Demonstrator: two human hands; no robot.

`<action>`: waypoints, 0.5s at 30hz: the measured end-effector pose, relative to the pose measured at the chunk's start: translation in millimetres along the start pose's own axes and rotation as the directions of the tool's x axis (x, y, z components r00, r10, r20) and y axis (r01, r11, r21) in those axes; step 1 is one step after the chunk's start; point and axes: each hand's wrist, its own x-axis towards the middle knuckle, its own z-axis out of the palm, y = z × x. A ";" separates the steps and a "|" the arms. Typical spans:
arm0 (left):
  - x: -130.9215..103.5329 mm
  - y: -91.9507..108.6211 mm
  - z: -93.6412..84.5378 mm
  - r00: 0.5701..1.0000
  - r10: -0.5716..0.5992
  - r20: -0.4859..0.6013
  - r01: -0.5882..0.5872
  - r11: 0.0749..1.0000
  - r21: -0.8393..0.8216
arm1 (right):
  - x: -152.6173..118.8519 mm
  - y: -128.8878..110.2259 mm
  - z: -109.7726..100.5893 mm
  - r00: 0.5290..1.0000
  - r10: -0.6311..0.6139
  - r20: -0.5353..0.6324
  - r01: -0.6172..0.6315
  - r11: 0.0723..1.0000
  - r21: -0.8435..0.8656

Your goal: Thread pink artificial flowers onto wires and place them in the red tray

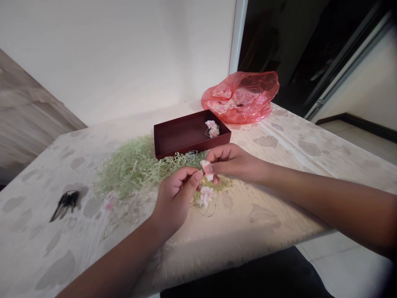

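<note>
My left hand (178, 194) is closed, with thumb and index finger pinched at the left side of a small pink-and-white flower (207, 169). From the right, my right hand (231, 161) holds the same flower between its fingers. Just below hangs or lies a second white-pink flower (206, 196) with thin strands around it; which of the two I cannot tell. Behind my hands stands an open dark red box (182, 134), with white-pink flowers (213, 129) at its right end. Pale green shredded filler (130, 167) is heaped in front and to the left of the box.
A red translucent plastic bag (242, 97) with patterned contents sits at the back right of the cloth-covered table (263, 140). A bunch of keys (66, 203) lies at the left. A small pink piece (109, 204) is near the filler. A wall rises behind the table.
</note>
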 end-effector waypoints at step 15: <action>-0.9 -3.7 0.2 0.998 0.027 0.062 -0.031 0.998 0.057 | -4.3 -4.9 2.8 1.000 0.007 -0.006 -0.007 0.998 -0.054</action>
